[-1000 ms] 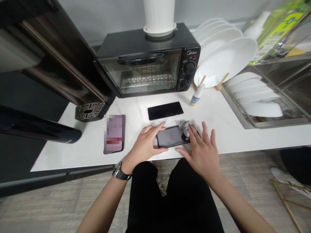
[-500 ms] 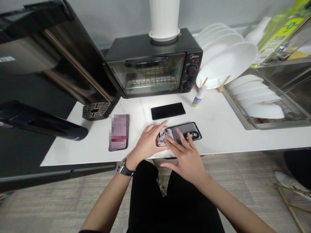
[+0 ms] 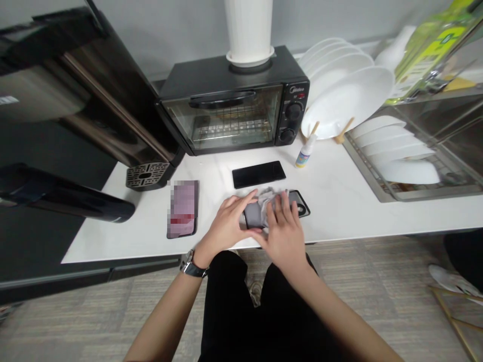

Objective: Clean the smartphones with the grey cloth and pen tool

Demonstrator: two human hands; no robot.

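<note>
A phone [image 3: 254, 214] lies back up near the counter's front edge, its grey back and round camera area showing at the right end. My left hand [image 3: 227, 221] grips its left end between thumb and fingers. A crumpled light grey cloth [image 3: 268, 197] covers the middle of the phone. Over it, my right hand [image 3: 285, 232] presses down with its fingers close together, and its thumb reaches toward my left thumb. Just behind lies a second phone [image 3: 258, 174], black. To the left rests another phone [image 3: 182, 208] with a lit, blurred-out screen.
A small spray bottle [image 3: 305, 152] stands behind the phones on the right. At the back are a toaster oven [image 3: 234, 108] and a rack of white plates [image 3: 349, 98]. A dark bottle [image 3: 68, 193] and a tall black machine [image 3: 113, 90] occupy the left. A sink [image 3: 381, 188] lies right.
My right hand has slid the cloth right along the phone's back, spreading it from a bunched wad. The grey back now shows beside my left hand, which keeps its grip.
</note>
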